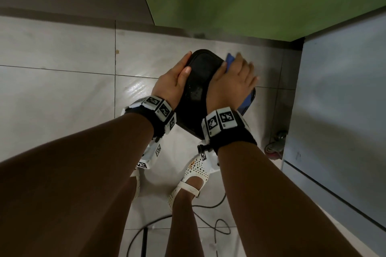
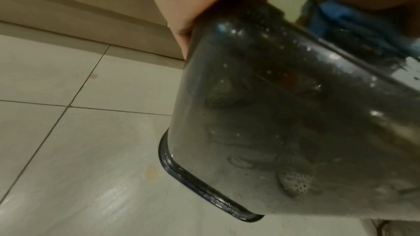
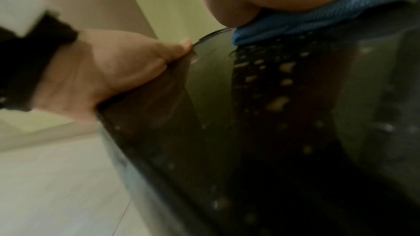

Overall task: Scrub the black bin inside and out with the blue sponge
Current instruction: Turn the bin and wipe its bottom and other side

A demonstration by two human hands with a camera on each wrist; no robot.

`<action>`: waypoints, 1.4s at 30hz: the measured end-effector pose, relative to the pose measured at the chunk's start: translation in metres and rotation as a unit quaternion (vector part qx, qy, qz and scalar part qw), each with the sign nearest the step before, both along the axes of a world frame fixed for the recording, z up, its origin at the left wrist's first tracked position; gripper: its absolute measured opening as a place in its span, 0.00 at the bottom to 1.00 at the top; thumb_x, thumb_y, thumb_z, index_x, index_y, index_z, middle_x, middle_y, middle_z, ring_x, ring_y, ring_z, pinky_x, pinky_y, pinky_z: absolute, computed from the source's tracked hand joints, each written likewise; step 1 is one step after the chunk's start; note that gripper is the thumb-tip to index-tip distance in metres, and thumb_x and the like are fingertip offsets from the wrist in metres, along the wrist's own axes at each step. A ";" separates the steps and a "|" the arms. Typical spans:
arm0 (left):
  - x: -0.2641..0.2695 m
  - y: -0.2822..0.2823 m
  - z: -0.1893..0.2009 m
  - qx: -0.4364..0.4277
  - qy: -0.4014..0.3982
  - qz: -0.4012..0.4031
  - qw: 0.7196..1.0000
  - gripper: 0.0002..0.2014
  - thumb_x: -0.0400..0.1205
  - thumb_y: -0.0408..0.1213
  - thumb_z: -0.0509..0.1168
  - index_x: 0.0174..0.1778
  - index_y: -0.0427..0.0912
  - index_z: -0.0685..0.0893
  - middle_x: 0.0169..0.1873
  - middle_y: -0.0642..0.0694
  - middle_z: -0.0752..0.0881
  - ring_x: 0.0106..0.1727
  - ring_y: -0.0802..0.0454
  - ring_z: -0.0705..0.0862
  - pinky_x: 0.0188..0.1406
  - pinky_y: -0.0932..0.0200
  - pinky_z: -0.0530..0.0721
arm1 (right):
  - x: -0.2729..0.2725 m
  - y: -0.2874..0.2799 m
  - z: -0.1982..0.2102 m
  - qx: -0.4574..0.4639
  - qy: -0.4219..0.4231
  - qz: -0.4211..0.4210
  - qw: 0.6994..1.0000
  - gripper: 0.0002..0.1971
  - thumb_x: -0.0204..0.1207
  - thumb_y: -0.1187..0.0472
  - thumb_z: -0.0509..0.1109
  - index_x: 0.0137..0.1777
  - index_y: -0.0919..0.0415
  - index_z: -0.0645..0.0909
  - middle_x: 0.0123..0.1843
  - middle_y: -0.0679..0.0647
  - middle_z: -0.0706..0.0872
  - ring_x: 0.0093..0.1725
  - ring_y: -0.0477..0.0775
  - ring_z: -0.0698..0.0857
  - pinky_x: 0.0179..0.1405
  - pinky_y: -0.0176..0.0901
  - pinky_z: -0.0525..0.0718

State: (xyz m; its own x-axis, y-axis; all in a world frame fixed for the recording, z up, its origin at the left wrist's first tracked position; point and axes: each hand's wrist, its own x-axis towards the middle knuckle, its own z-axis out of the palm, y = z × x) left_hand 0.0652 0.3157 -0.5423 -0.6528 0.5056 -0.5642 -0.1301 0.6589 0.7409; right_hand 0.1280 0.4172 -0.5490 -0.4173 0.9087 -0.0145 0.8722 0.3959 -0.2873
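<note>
A person stands on a pale tiled floor (image 1: 62, 94) and looks down at a black bin (image 1: 196, 87) held upside down and tilted in front of their legs, its flat base facing up toward the camera. The bin is lifted clear of the floor, below a green wall panel (image 1: 240, 0).

The left hand (image 1: 173, 81) grips the left side of the bin's base, thumb lying across the bottom and fingers wrapped around the far edge. From the right wrist camera, that same left hand (image 3: 109, 71) is clamped on the bin's (image 3: 250, 132) corner, a black wrist strap behind it.

The right hand (image 1: 234, 81) presses a blue sponge (image 1: 247, 100) flat against the right outer wall of the bin, fingers spread over it; whether the fingertips curl around the sponge's far edge is hard to tell, since the hand is motion-blurred. The right wrist view shows the sponge (image 3: 318, 15) squashed between palm and bin, with soapy droplets speckling the wall beneath it.

From the left wrist camera, the bin's (image 2: 284, 123) glossy wet side fills the frame, its rolled rim pointing down toward the floor, and a bit of the sponge (image 2: 336, 13) peeks over the top right.

Below the bin, white perforated sandals (image 1: 194, 175) stand on the tiles, with a black cable (image 1: 211, 221) looping beside them. A grey cabinet (image 1: 338, 98) stands to the right of the bin.
</note>
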 end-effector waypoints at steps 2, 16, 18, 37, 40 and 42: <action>0.000 0.000 0.000 0.002 0.001 0.002 1.000 0.21 0.86 0.48 0.49 0.76 0.62 0.61 0.70 0.47 0.78 0.67 0.49 0.78 0.62 0.65 0.71 | -0.007 -0.004 0.003 -0.046 -0.009 0.069 0.997 0.22 0.82 0.53 0.55 0.73 0.62 0.71 0.72 0.61 0.76 0.76 0.62 0.68 0.77 0.60 0.57; 0.009 0.000 -0.004 -0.011 0.043 0.035 0.998 0.20 0.86 0.49 0.48 0.75 0.64 0.63 0.68 0.48 0.80 0.68 0.48 0.79 0.65 0.62 0.74 | 0.018 -0.005 0.003 -0.037 0.031 -0.294 0.955 0.27 0.78 0.47 0.58 0.72 0.64 0.73 0.65 0.71 0.79 0.67 0.73 0.76 0.67 0.63 0.72; 0.009 0.002 -0.002 -0.018 0.049 0.034 0.998 0.20 0.86 0.48 0.48 0.76 0.62 0.62 0.68 0.46 0.80 0.67 0.45 0.80 0.65 0.59 0.75 | 0.010 0.002 0.003 0.011 0.064 -0.332 0.941 0.24 0.76 0.50 0.63 0.66 0.67 0.77 0.53 0.71 0.84 0.52 0.71 0.83 0.54 0.58 0.80; 0.009 0.004 0.003 -0.036 0.047 0.002 0.998 0.22 0.87 0.45 0.45 0.78 0.47 0.60 0.71 0.42 0.76 0.70 0.43 0.76 0.59 0.65 0.68 | -0.028 0.018 0.010 -0.074 0.014 0.358 0.931 0.22 0.77 0.51 0.60 0.70 0.57 0.75 0.65 0.55 0.83 0.72 0.59 0.74 0.73 0.58 0.67; 0.012 0.004 -0.003 -0.019 0.023 0.046 0.998 0.22 0.87 0.47 0.46 0.78 0.49 0.62 0.71 0.44 0.77 0.70 0.45 0.77 0.67 0.59 0.72 | -0.032 -0.005 0.010 -0.068 -0.049 0.253 0.964 0.25 0.82 0.50 0.55 0.77 0.59 0.65 0.75 0.58 0.73 0.79 0.60 0.61 0.79 0.57 0.53; 0.012 0.004 -0.003 -0.013 0.026 0.055 0.998 0.22 0.86 0.47 0.47 0.78 0.49 0.62 0.71 0.44 0.77 0.69 0.46 0.77 0.69 0.56 0.73 | -0.034 -0.013 0.011 -0.091 -0.070 0.183 0.976 0.27 0.83 0.49 0.53 0.79 0.60 0.59 0.79 0.59 0.65 0.82 0.61 0.53 0.80 0.57 0.47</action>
State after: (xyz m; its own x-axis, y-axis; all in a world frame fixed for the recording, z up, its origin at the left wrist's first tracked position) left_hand 0.0771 0.3202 -0.5455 -0.7320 0.4152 -0.5401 -0.1640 0.6621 0.7312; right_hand 0.0942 0.4040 -0.5375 -0.6958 0.6760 -0.2427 0.7177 0.6419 -0.2699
